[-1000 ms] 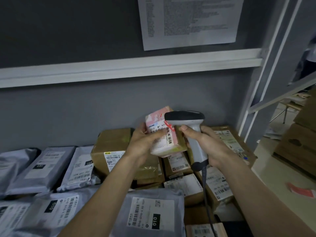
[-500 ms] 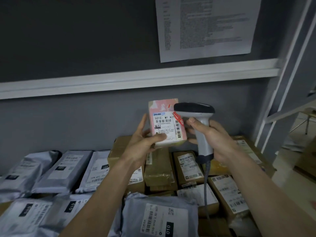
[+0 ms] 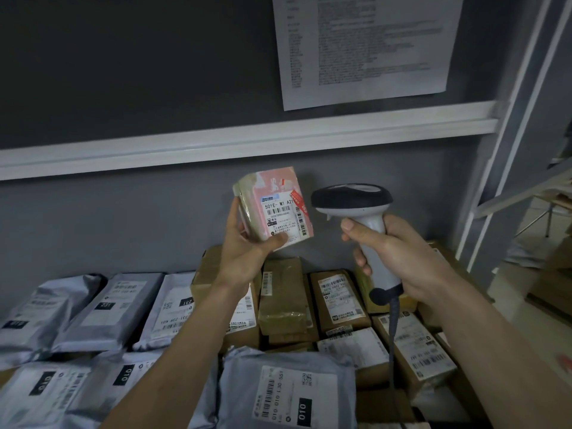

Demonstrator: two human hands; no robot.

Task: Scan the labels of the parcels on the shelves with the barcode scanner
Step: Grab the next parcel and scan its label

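My left hand (image 3: 247, 252) grips a small pink parcel (image 3: 275, 209) beside the barcode scanner (image 3: 356, 205) gripped in my right hand (image 3: 402, 258), above grey mailer bags (image 3: 102, 308) and cardboard boxes (image 3: 340, 298) crowding the shelf

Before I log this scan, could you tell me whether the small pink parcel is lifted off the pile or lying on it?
Lifted: the left hand holds the pink parcel upright above the boxes, label toward the camera.
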